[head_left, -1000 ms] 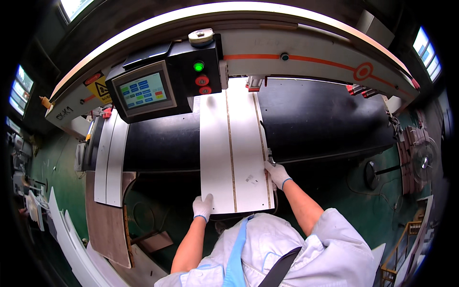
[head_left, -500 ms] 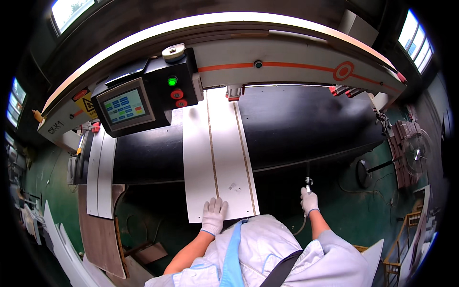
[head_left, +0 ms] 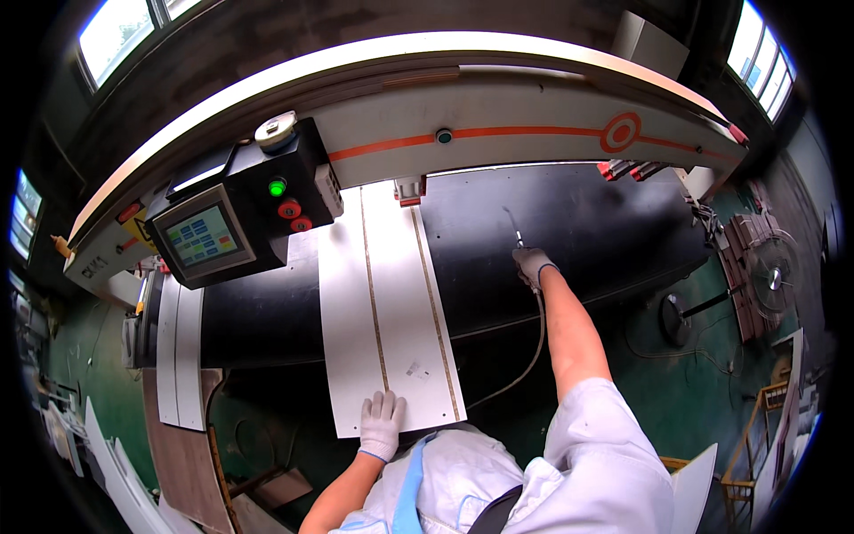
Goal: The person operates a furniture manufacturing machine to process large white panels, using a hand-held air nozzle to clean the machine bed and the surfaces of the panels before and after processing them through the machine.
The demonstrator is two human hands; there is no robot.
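Left hand [head_left: 381, 429] flat on the white board [head_left: 342, 303], right hand [head_left: 532, 265] gripping an air gun [head_left: 519, 238].
The board's near end juts past the black table's [head_left: 605, 222] near edge toward me, so my left palm, fingers slightly apart, probably steadies that overhang. My right fist holds the air gun over the table, right of the board, nozzle toward the far edge; its hose [head_left: 541, 320] hangs over the near edge, likely giving me slack to reach.

- Left hand [head_left: 382, 424]: gloved, near, palm down, fingers pointing far.
- Left forearm [head_left: 345, 495]: slanting in from near left.
- Right forearm [head_left: 574, 343]: stretched far.
- Right hand [head_left: 534, 264]: gloved, curled closed.
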